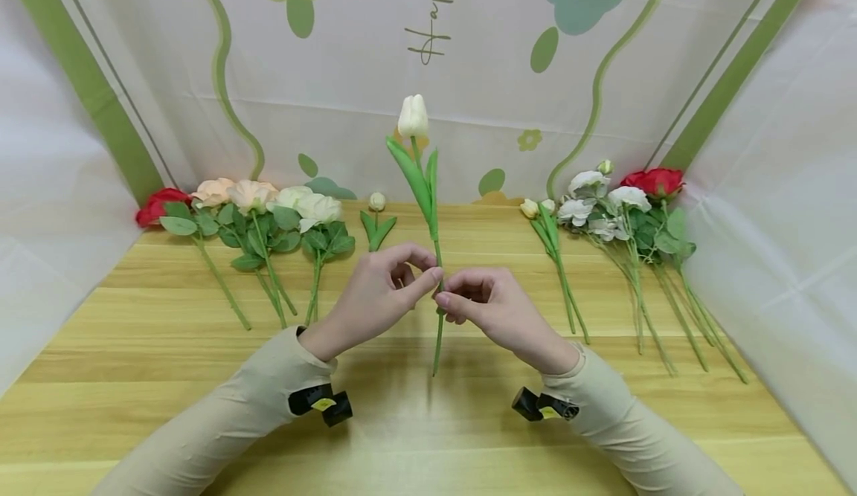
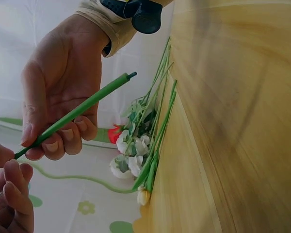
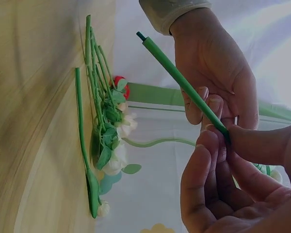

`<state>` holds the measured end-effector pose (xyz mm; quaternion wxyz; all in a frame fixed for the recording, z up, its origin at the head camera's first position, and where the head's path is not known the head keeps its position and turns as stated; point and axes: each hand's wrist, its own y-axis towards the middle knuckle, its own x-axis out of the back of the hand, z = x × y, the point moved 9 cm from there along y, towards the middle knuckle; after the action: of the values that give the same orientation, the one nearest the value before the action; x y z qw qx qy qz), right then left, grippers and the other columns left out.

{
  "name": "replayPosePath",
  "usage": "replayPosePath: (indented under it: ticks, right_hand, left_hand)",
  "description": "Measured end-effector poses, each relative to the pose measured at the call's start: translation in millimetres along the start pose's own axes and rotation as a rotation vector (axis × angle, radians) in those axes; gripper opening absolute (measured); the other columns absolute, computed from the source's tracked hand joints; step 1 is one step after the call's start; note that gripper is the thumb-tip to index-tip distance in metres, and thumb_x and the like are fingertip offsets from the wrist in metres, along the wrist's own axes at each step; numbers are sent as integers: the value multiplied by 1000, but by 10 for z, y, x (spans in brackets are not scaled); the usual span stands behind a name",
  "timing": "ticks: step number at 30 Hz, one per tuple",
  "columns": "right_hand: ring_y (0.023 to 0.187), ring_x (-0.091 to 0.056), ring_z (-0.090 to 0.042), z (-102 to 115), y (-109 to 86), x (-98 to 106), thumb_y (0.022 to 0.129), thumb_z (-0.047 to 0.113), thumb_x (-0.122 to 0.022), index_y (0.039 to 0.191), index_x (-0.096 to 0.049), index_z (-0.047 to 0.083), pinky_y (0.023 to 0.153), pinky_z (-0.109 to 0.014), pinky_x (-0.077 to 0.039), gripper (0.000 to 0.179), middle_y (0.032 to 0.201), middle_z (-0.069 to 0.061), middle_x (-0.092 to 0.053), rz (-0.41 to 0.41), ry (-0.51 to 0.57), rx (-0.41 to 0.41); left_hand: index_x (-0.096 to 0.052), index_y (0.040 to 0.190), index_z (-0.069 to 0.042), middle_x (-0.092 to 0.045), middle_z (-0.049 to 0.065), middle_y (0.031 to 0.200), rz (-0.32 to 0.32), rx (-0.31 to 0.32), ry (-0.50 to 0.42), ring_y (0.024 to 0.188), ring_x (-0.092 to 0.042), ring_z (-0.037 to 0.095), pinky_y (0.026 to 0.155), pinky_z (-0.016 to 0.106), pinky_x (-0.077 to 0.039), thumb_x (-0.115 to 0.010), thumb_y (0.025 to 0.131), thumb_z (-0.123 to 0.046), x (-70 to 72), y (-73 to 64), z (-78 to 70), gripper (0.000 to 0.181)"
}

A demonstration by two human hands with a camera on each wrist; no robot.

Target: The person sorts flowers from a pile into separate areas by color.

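A white artificial tulip (image 1: pixel 413 117) with green leaves stands upright in front of me, its stem (image 1: pixel 437 347) clear of the table. My left hand (image 1: pixel 375 288) pinches the stem between thumb and fingertips below the leaves. Just beneath, my right hand (image 1: pixel 502 310) pinches the same stem from the other side. In the right wrist view the stem's lower end (image 3: pixel 157 53) pokes out past my fingers, with a thin dark core at its tip. Another white tulip (image 1: pixel 377 202) lies behind my left hand, its stem partly hidden there.
Left of my hands lie a red rose (image 1: pixel 161 206), peach roses (image 1: pixel 251 195) and white roses (image 1: pixel 318 207). To the right are pale tulips (image 1: pixel 530 209), white blossoms (image 1: pixel 589 184) and a red rose (image 1: pixel 656 182). A printed curtain (image 1: pixel 348 57) rises behind the wooden table (image 1: pixel 415 436).
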<state>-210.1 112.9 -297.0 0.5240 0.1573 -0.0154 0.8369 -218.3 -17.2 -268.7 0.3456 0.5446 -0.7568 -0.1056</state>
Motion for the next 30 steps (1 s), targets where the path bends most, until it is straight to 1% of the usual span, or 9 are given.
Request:
replayPosePath:
  ticks: [5,9,11,15,19,22,24,27,30]
  right_hand:
    - [76,-62,-34,-4,0,114,96,14,-67,95,-72,6,68,-38,-54,9,83,-11,-68,-46,-65,-10]
    - [76,-63,-33,-53,-29,341,96,16,-67,97,-72,3,68,-38,-54,14,84,-12,-68,-115,-132,-45]
    - [77,-64,-32,-88,-47,507,96,16,-67,100,-72,1,68,-38,-55,16,85,-13,-69,-157,-171,-59]
    - [76,-65,-30,-197,-78,934,96,14,-67,104,-70,-4,67,-37,-56,20,87,-13,-69,-238,-279,-104]
    - [77,-66,-26,-359,-136,1413,97,16,-66,109,-68,-7,66,-33,-55,26,91,-17,-69,-293,-382,-201]
    - [76,-66,-22,-496,-166,1728,99,18,-64,113,-65,-10,65,-31,-55,32,94,-20,-68,-310,-409,-284]
    - [76,-66,-21,-585,-178,1891,100,19,-62,115,-64,-12,65,-30,-55,34,94,-21,-68,-309,-429,-334]
    - [77,-66,-22,-719,-195,2051,101,18,-60,115,-62,-14,66,-31,-56,36,93,-19,-68,-291,-453,-396]
    - [74,-63,-22,-844,-205,2120,101,15,-59,110,-64,-14,66,-33,-55,31,86,-15,-67,-261,-470,-429]
  left_hand:
    - [-69,99,-15,-65,-7,82,-16,28,-27,49,-52,11,43,30,-42,-65,97,-19,56,18,54,6]
    - [-69,99,-16,-65,-8,84,-24,52,-23,50,-54,13,43,31,-43,-65,98,-21,147,19,113,7]
    - [-69,100,-16,-66,-7,85,-11,72,5,51,-56,15,44,32,-44,-64,98,-21,213,0,165,7]
    - [-69,102,-17,-67,-7,86,40,150,100,54,-59,14,50,33,-47,-62,100,-21,379,-64,318,8]
    - [-68,102,-17,-67,-5,86,90,236,158,56,-60,13,50,34,-46,-60,101,-23,513,-137,447,10]
    - [-68,100,-19,-66,-4,86,111,288,160,57,-61,15,47,35,-43,-59,101,-24,563,-170,508,10]
    - [-68,99,-20,-66,-3,88,125,310,159,58,-61,16,46,34,-43,-58,102,-25,565,-180,538,12]
    - [-67,100,-18,-66,-2,89,147,334,151,59,-62,16,47,34,-44,-57,102,-26,549,-192,576,13]
    - [-67,101,-14,-66,-1,90,165,354,142,60,-62,17,49,35,-47,-57,102,-25,535,-207,614,15]
